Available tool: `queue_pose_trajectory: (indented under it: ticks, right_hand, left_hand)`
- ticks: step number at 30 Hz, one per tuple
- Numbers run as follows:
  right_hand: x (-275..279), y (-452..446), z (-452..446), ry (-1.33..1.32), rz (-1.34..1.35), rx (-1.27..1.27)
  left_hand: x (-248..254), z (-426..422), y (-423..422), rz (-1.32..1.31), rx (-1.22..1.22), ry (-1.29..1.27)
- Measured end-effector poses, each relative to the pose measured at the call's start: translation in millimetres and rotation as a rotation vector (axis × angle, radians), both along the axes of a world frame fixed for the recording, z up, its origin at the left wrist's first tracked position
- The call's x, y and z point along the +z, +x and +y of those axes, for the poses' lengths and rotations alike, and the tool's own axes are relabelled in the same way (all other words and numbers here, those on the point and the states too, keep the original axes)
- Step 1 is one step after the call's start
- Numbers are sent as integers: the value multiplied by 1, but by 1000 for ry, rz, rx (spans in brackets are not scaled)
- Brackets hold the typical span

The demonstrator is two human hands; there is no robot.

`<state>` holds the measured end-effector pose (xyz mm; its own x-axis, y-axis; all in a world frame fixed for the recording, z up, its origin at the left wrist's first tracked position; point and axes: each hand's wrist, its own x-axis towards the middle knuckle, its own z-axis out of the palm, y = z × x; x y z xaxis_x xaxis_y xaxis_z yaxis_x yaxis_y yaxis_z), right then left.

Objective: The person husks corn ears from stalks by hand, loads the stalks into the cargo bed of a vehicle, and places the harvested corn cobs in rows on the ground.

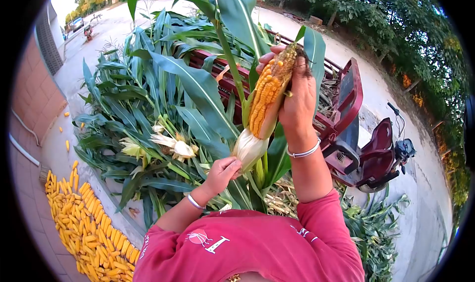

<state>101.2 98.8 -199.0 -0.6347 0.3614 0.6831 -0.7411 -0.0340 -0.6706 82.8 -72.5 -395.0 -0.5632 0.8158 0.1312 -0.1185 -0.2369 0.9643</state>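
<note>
A corn ear (267,98) with bare yellow kernels stands tilted in front of me, its tip dark and ragged. Around its tip my right hand (296,91) is closed, with fingers behind the ear and the thumb in front. Pale husk (250,146) is peeled down round the ear's base. My left hand (223,173) pinches the lower edge of that husk. The ear is beside a tall green stalk (227,49) with broad leaves.
Cut corn stalks (128,99) are heaped at the left and centre. Husked yellow cobs (94,227) lie piled at the lower left. A red cargo tricycle (349,99) stands at the right, with more leaves (378,232) below it. Trees (401,30) line the road.
</note>
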Motion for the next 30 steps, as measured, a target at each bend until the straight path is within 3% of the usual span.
queue_pose_trajectory:
  ticks: [10, 12, 18, 22, 26, 28, 30]
  right_hand:
    - [1, 11, 13, -203, 56, -118]
    - [2, 16, 15, -274, 82, -123]
    - [-4, 19, 22, -472, 54, -97]
    - [-4, 26, 11, -484, 99, -185]
    - [1, 42, 3, -385, 138, -54]
    - [-3, 42, 4, -151, 68, -127]
    - [-1, 41, 2, -274, 129, -54]
  left_hand:
    - [25, 0, -16, -15, -166, 15]
    - [50, 4, -20, 58, -126, 166]
    - [165, 45, -30, 700, 243, 360]
    - [187, 72, -29, 563, 97, 383]
    - [188, 72, -23, 399, 76, 404]
    - [186, 71, -20, 338, 76, 451]
    - [186, 72, -17, 338, 91, 456]
